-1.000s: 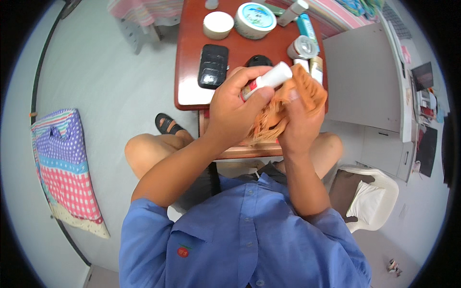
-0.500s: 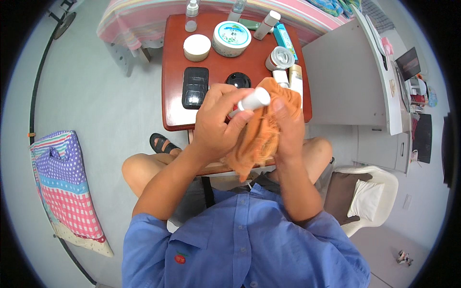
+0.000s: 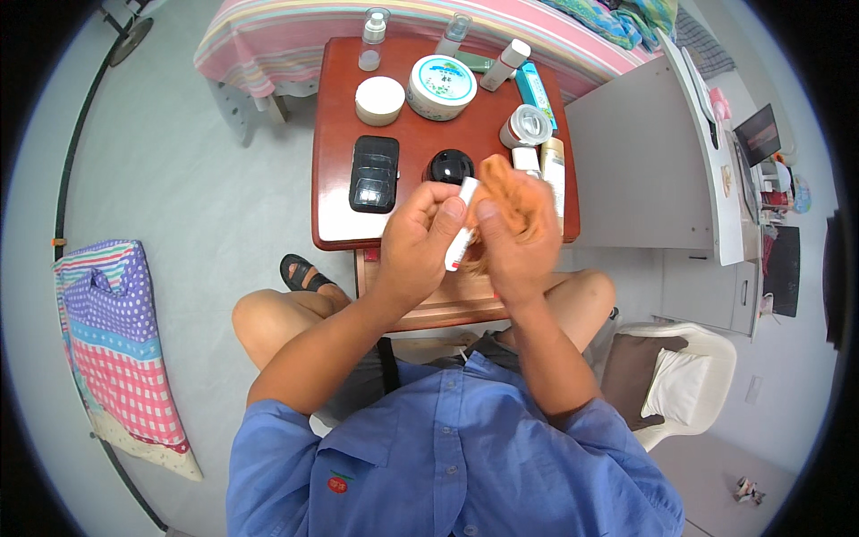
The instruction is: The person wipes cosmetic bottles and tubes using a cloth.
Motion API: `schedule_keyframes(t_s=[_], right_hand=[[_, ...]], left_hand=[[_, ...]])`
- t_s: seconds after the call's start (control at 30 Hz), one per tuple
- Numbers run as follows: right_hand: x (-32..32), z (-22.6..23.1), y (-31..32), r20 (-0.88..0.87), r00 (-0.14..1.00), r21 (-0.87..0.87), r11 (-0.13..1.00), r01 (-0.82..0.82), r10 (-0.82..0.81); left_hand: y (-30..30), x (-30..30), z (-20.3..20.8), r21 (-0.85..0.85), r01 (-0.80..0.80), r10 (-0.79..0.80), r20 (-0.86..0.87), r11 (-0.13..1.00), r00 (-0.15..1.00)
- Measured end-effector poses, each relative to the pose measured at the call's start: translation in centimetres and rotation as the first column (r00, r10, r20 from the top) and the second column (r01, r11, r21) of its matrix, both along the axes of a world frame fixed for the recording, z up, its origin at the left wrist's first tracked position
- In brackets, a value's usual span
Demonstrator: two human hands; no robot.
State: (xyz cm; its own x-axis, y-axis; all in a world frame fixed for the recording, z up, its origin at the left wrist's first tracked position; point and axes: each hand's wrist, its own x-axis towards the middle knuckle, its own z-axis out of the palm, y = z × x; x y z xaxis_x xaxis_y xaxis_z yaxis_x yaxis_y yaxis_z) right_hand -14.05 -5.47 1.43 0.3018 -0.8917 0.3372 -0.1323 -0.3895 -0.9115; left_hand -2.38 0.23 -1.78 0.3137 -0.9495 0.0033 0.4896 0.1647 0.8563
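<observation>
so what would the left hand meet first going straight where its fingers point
Past the slim white bottle it holds, the left hand would probably meet the orange cloth in the right hand, though depth is unclear.

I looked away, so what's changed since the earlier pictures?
The slim white cylindrical bottle in the left hand has turned from slanting rightward to pointing nearly straight ahead. The orange fringed cloth is more bunched in the right hand. Both holds and the layout on the glossy red table stayed.

Two hands [image 3: 413, 243] [image 3: 522, 259]; one orange cloth [image 3: 503, 188]; one chair [image 3: 723, 369].
</observation>
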Motion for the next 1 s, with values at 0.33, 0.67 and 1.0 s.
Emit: schedule_keyframes(t_s=[0.33,0.67,1.0], right_hand=[[0.1,-0.8,-0.1,0.042,0.999,0.05,0.998,-0.032,0.03],[-0.6,-2.7,2.9,0.009,0.991,0.047,0.99,-0.137,0.136],[1.2,-1.1,1.2,0.3,0.954,0.236,0.967,-0.093,0.019]], left_hand=[[-0.2,0.1,-0.3,0.109,-0.021,0.038,-0.16,0.994,0.986],[-1.7,1.5,-0.8,0.163,-0.12,0.149,-0.183,0.979,0.972],[-0.8,-0.2,-1.3,-0.047,-0.253,0.252,0.37,0.966,0.894]])
